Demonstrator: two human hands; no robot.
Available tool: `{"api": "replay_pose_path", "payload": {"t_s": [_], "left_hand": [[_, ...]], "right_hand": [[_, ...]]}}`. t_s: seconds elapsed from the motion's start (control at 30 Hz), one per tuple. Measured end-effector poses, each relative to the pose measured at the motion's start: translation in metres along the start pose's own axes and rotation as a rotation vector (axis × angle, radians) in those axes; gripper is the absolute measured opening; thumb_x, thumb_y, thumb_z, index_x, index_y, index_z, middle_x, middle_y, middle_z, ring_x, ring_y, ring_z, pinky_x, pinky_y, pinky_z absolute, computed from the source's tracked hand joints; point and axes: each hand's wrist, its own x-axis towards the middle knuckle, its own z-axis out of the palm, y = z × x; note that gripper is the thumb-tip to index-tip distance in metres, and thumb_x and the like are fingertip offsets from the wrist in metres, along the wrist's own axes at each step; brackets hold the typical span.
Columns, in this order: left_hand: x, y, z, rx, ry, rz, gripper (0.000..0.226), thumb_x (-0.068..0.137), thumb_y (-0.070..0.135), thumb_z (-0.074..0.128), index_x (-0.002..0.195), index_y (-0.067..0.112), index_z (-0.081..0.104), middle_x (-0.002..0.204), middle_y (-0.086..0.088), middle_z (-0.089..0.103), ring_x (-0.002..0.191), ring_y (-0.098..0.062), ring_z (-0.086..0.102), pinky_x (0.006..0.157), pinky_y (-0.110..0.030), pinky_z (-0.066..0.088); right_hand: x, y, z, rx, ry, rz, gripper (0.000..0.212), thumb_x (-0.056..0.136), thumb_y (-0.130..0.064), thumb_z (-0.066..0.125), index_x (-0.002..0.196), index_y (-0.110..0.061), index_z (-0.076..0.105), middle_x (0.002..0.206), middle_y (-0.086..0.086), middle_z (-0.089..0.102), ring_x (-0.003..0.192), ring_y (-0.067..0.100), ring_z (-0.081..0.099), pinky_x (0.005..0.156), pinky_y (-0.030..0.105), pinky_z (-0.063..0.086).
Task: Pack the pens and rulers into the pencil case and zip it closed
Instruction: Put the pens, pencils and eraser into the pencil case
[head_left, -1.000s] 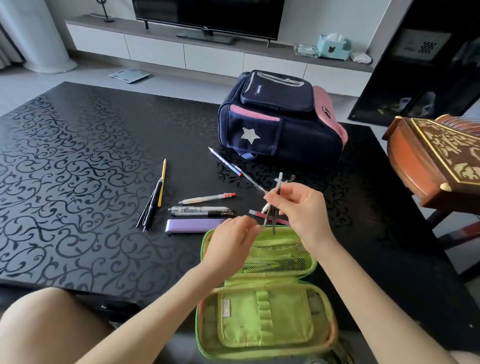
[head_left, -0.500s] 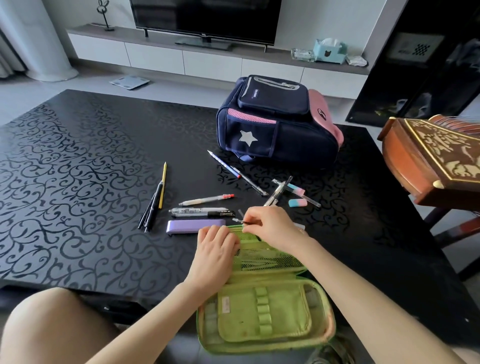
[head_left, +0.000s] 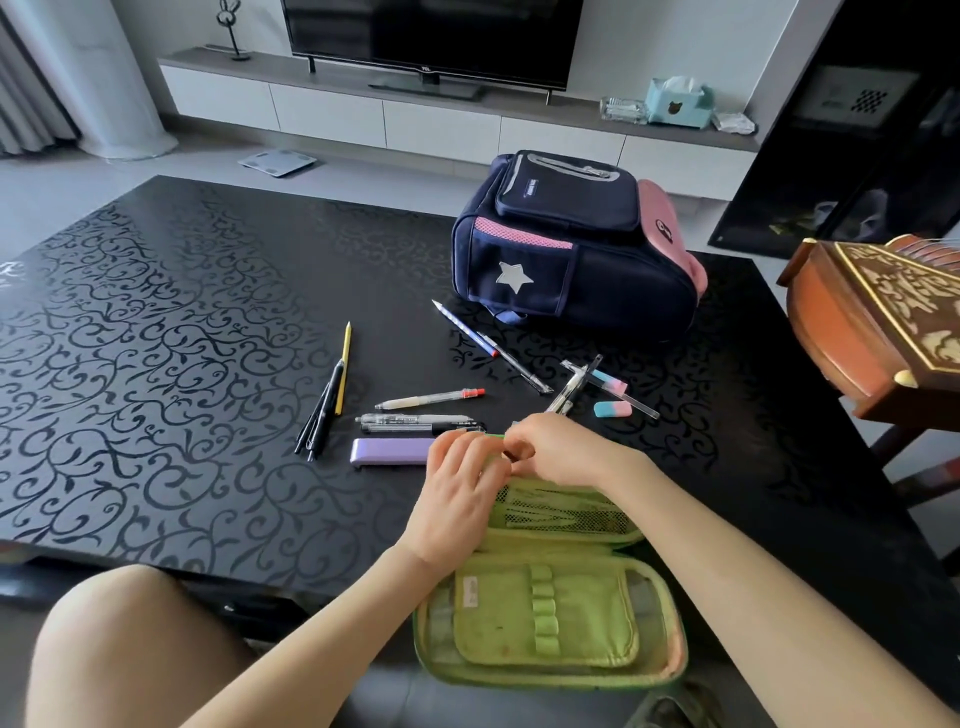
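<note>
Two-handed hold at the open pencil case (head_left: 519, 618); packing judged under way.
A small dark piece (head_left: 511, 455), unidentifiable, is pinched by the right hand (head_left: 566, 452) at the case's far rim, gripped by the left hand (head_left: 457, 486); loose pens (head_left: 421, 423) just beyond are to be gathered next.

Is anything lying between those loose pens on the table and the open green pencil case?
No object does. Only the person's left hand and right hand sit over the pencil case's far rim, right beside the two clear pens.
</note>
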Motion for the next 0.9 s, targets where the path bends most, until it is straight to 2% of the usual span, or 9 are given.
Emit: {"api": "replay_pose_path", "payload": {"t_s": [0.13,0.2,0.3,0.37,0.4,0.53,0.63,0.73,0.9], "left_hand": [[0.001,-0.003,0.002,-0.025,-0.096,-0.051,0.034,0.069,-0.004,0.069,0.089,0.016,0.05,0.09,-0.002,0.062,0.085,-0.021,0.055,0.09,-0.032,0.033],[0.001,-0.004,0.001,-0.047,-0.166,-0.067,0.033,0.067,-0.007,0.066,0.083,0.015,0.047,0.069,0.003,0.058,0.063,-0.021,0.054,0.078,-0.028,0.032],[0.003,-0.005,-0.009,-0.098,-0.195,-0.088,0.01,0.081,0.004,0.05,0.08,0.014,0.052,0.062,0.005,0.057,0.055,-0.021,0.053,0.073,-0.028,0.032],[0.007,-0.016,-0.023,-0.108,-0.157,-0.148,0.014,0.086,0.013,0.042,0.08,0.014,0.054,0.065,0.004,0.058,0.061,-0.021,0.052,0.072,-0.031,0.036],[0.008,-0.027,-0.031,-0.083,-0.126,-0.199,0.013,0.085,0.013,0.043,0.079,0.012,0.055,0.066,0.002,0.058,0.063,-0.023,0.053,0.069,-0.034,0.039],[-0.002,-0.093,-0.057,0.102,-0.021,-0.667,0.011,0.078,0.0,0.051,0.083,0.005,0.06,0.078,-0.015,0.063,0.07,-0.036,0.056,0.063,-0.044,0.046],[-0.017,-0.138,-0.069,0.13,-0.175,-0.994,0.012,0.087,0.007,0.051,0.093,0.001,0.058,0.095,-0.021,0.058,0.085,-0.039,0.054,0.071,-0.042,0.042],[-0.022,-0.156,-0.069,0.085,-0.341,-1.009,0.015,0.086,0.017,0.057,0.093,0.004,0.058,0.097,-0.016,0.059,0.09,-0.035,0.055,0.07,-0.033,0.038],[-0.019,-0.164,-0.068,0.136,-0.347,-0.925,0.015,0.087,0.012,0.053,0.083,-0.002,0.056,0.082,-0.016,0.059,0.079,-0.033,0.054,0.063,-0.032,0.035]], "right_hand": [[0.003,0.001,-0.004,-0.065,-0.152,0.052,0.042,0.098,-0.022,0.044,0.057,-0.014,0.036,0.056,0.001,0.033,0.046,-0.018,0.043,0.052,0.015,0.032],[0.004,0.001,-0.005,-0.099,-0.217,0.061,0.043,0.099,-0.019,0.039,0.056,-0.016,0.034,0.057,0.0,0.034,0.047,-0.012,0.042,0.053,0.013,0.034],[0.007,0.002,-0.006,-0.148,-0.227,0.048,0.032,0.096,-0.009,0.039,0.088,-0.02,0.068,0.096,-0.002,0.064,0.078,-0.004,0.054,0.074,0.023,0.047],[0.01,-0.001,-0.007,-0.164,-0.194,0.065,0.038,0.091,-0.001,0.038,0.111,-0.017,0.066,0.127,0.004,0.058,0.111,0.015,0.057,0.087,0.033,0.05],[0.009,-0.004,-0.008,-0.188,-0.196,0.08,0.041,0.089,0.003,0.037,0.113,-0.015,0.066,0.129,0.006,0.058,0.113,0.02,0.057,0.084,0.032,0.051],[0.016,-0.017,-0.007,-0.443,-0.177,0.106,0.041,0.081,0.006,0.039,0.11,-0.005,0.064,0.113,0.013,0.066,0.099,0.031,0.063,0.08,0.038,0.052],[0.033,-0.034,-0.003,-0.458,0.027,0.045,0.027,0.085,-0.005,0.044,0.096,-0.014,0.067,0.1,0.006,0.067,0.092,0.03,0.062,0.077,0.037,0.048],[0.05,-0.053,0.003,-0.369,0.132,0.0,0.02,0.087,-0.011,0.044,0.084,-0.017,0.063,0.099,0.007,0.066,0.093,0.031,0.059,0.069,0.032,0.039],[0.069,-0.075,0.014,-0.374,0.22,-0.021,0.018,0.087,-0.012,0.045,0.073,-0.016,0.054,0.083,0.008,0.06,0.071,0.028,0.046,0.06,0.03,0.031]]}}
